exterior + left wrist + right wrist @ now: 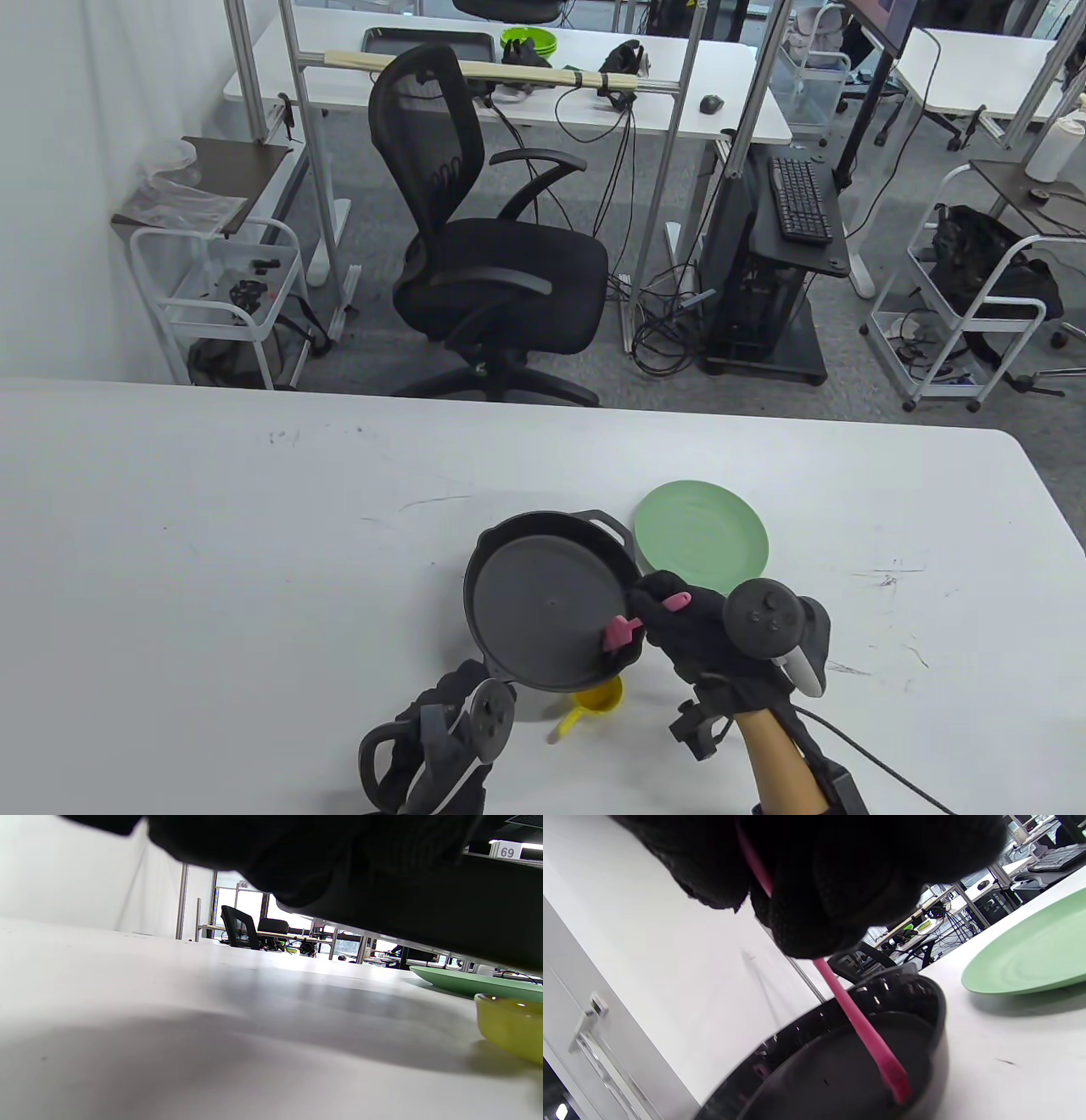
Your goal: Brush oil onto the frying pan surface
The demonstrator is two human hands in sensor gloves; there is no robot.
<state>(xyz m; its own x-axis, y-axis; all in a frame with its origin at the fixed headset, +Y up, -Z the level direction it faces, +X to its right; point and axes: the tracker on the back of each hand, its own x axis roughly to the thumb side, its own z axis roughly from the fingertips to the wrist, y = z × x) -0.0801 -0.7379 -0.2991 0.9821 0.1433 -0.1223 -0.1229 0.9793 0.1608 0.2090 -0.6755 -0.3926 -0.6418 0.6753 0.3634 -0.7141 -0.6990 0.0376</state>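
1. The black frying pan [547, 611] is held tilted above the white bench [212, 526], its near edge raised over a small yellow cup [598, 696].
2. The left hand [450, 730] reaches under the pan's near rim, apparently at its handle; its grip is hidden, so I cannot tell how the fingers lie.
3. The right hand [687, 628] has its grip closed round a pink brush [624, 632], whose head touches the pan's inner surface near the right rim.
4. A green plate [702, 536] lies just beside the pan.
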